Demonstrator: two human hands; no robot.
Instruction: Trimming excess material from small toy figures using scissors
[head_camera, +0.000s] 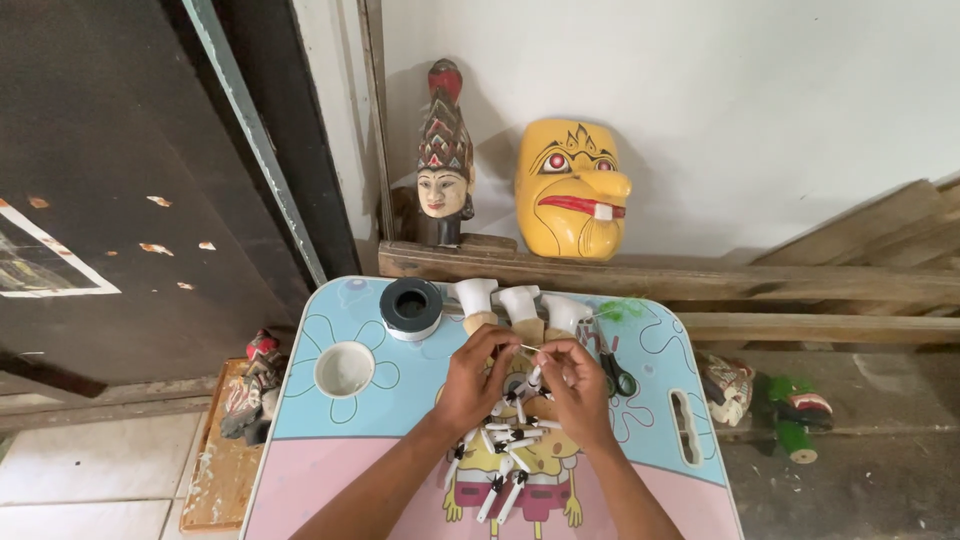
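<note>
Over the small pastel-blue and pink cartoon-printed plastic table (300, 420): left hand (470, 385) and right hand (577, 385) close together, fingertips pinched on a thin pale thread or wire (532, 349) stretched between them. Just beneath the hands, on the table's middle, a heap of small white-and-black stick-shaped pieces (505, 455). Behind the hands, three white wooden-stemmed pegs (520, 305); black-handled scissors (616, 372) just right.
</note>
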